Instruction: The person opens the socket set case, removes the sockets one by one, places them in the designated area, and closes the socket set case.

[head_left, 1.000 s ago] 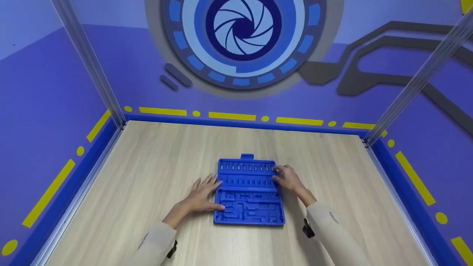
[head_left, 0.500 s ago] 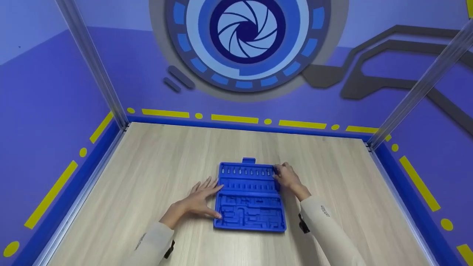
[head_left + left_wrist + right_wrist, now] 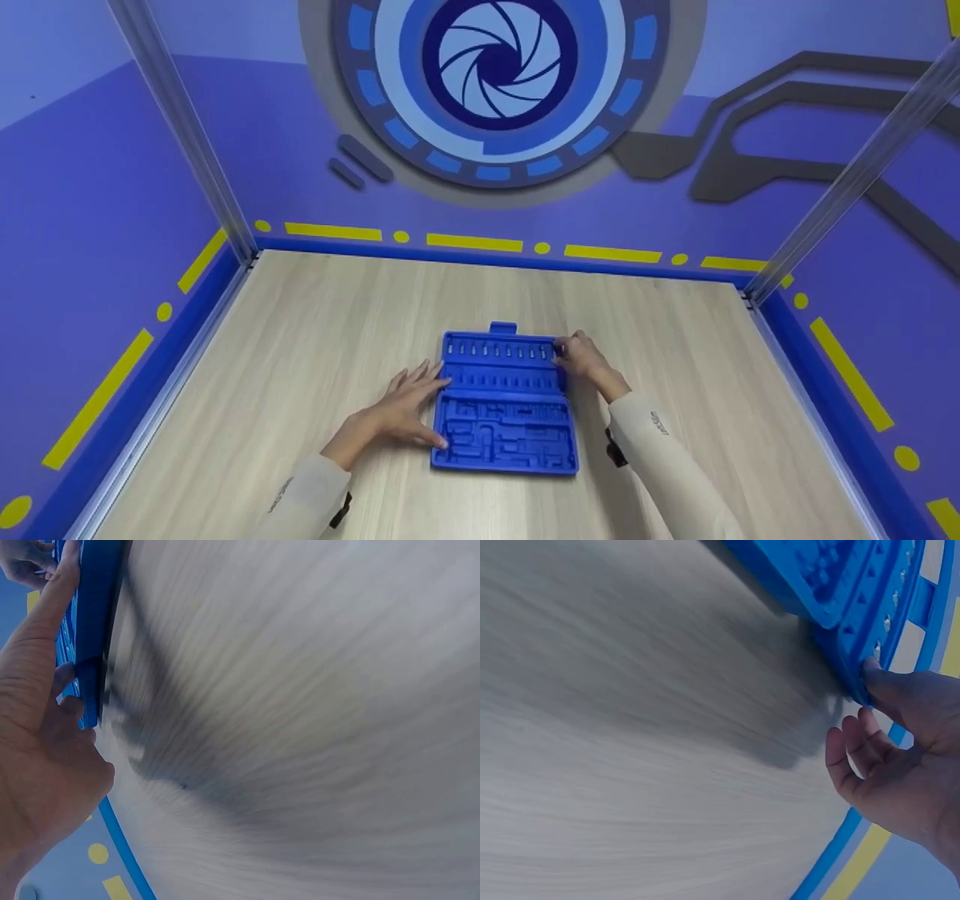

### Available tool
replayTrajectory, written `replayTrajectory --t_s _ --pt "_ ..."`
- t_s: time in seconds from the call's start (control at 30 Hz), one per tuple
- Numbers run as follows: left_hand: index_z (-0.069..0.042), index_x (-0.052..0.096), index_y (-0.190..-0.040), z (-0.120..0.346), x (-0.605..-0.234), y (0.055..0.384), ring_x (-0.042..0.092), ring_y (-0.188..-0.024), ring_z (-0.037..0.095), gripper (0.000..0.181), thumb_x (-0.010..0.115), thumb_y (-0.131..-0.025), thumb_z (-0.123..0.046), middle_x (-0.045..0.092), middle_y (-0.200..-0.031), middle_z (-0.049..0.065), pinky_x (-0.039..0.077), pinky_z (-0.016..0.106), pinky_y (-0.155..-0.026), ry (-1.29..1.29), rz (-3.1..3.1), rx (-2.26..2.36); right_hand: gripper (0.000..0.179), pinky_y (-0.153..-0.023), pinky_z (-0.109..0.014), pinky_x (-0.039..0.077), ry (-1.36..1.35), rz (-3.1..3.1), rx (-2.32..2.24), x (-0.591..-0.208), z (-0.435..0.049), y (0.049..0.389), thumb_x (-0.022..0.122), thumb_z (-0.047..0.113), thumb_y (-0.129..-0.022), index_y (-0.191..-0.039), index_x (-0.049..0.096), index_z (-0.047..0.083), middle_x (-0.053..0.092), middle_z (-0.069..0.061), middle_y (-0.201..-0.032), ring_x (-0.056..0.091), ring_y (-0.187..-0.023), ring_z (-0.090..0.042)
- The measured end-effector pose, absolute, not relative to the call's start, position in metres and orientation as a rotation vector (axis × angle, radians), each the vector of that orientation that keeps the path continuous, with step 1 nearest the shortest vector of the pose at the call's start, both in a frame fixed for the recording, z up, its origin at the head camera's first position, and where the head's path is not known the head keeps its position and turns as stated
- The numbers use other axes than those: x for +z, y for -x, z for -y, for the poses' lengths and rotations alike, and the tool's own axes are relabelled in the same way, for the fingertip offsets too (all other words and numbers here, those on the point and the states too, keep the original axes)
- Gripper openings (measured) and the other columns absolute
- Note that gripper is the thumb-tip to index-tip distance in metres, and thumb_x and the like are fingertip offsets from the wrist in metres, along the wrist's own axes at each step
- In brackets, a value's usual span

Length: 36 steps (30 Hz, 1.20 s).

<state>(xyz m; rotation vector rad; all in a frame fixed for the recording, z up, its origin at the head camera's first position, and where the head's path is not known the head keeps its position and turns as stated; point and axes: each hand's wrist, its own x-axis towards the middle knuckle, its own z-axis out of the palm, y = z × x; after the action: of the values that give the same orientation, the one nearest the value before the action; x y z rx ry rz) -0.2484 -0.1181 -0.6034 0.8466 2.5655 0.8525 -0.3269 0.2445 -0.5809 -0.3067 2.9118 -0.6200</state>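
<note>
A blue plastic bit case [image 3: 504, 435] lies opened flat on the table. Its far half has a row of small silvery bits [image 3: 496, 350]; moulded recesses fill the near half. My left hand [image 3: 397, 412] is spread along the left side, thumb on the near half's edge, fingers beside the far half. In the left wrist view that thumb lies over the blue rim. At the far half's right end, my right hand [image 3: 586, 358] holds the edge beside the last bit. The right wrist view shows its thumb [image 3: 885, 686] on the corner and other fingers curled below; the index fingertip is hidden.
The case's latch tab [image 3: 503, 328] sticks out at its far edge. Around the wooden table [image 3: 337, 315] stand blue-purple panels [image 3: 525, 217] with yellow markings and metal corner posts [image 3: 184, 135].
My left thumb has slid from inside the near half toward its left edge. My right index finger and thumb have drawn closer together at the far right corner. The head view has shifted slightly.
</note>
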Motion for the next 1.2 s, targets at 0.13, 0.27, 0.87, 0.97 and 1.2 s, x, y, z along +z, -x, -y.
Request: replayTrajectory --t_s 0.13,0.27,0.87,0.97,1.2 --pt "-0.005 0.034 -0.159 0.117 -0.603 0.248 0.006 -0.158 0.048 0.113 0.091 -0.072 -0.049 0.011 -0.171 0.022 0.002 0.071 -0.124 -0.859 -2.556 0.857 0.035 -0.094 -0.054 0.053 0.301 -2.881 -0.667 -0.581 -0.247 0.327 0.072 0.004 -0.092 -0.123 0.064 -0.010 0.059 -0.026 -0.106 0.060 -0.098 -0.037" --pt "-0.004 0.034 -0.158 0.116 -0.603 0.247 0.006 -0.158 0.048 0.113 0.091 -0.071 -0.049 0.011 -0.171 0.022 0.003 0.072 -0.123 -0.865 -2.559 0.854 0.034 -0.093 -0.054 0.053 0.287 -2.841 -0.749 -0.579 -0.250 0.327 0.073 0.001 -0.091 -0.121 0.061 -0.010 0.057 -0.026 -0.105 0.060 -0.098 -0.039" --pt "-0.005 0.035 -0.158 0.117 -0.603 0.252 0.009 -0.157 0.049 0.114 0.091 -0.070 -0.052 0.012 -0.171 0.022 0.003 0.071 -0.124 -0.863 -2.589 0.861 0.018 -0.085 -0.051 0.053 0.362 -2.891 -0.924 -0.582 -0.251 0.331 0.074 -0.004 -0.088 -0.103 0.066 -0.007 0.065 -0.023 -0.096 0.060 -0.089 -0.032" --pt "-0.006 0.035 -0.158 0.118 -0.603 0.251 0.008 -0.157 0.048 0.114 0.090 -0.071 -0.053 0.012 -0.171 0.021 0.003 0.071 -0.124 -0.857 -2.580 0.862 0.013 -0.085 -0.050 0.056 0.312 -2.980 -0.866 -0.586 -0.250 0.327 0.075 0.002 -0.090 -0.099 0.073 -0.005 0.066 -0.019 -0.095 0.064 -0.090 -0.031" --pt "-0.006 0.039 -0.157 0.117 -0.604 0.250 0.011 -0.157 0.048 0.113 0.091 -0.068 -0.054 0.018 -0.170 0.021 0.005 0.071 -0.124 -0.842 -2.610 0.838 0.007 -0.078 -0.048 0.058 0.290 -3.132 -0.914 -0.600 -0.251 0.316 0.075 0.006 -0.090 -0.094 0.077 0.000 0.065 -0.013 -0.095 0.065 -0.087 -0.028"
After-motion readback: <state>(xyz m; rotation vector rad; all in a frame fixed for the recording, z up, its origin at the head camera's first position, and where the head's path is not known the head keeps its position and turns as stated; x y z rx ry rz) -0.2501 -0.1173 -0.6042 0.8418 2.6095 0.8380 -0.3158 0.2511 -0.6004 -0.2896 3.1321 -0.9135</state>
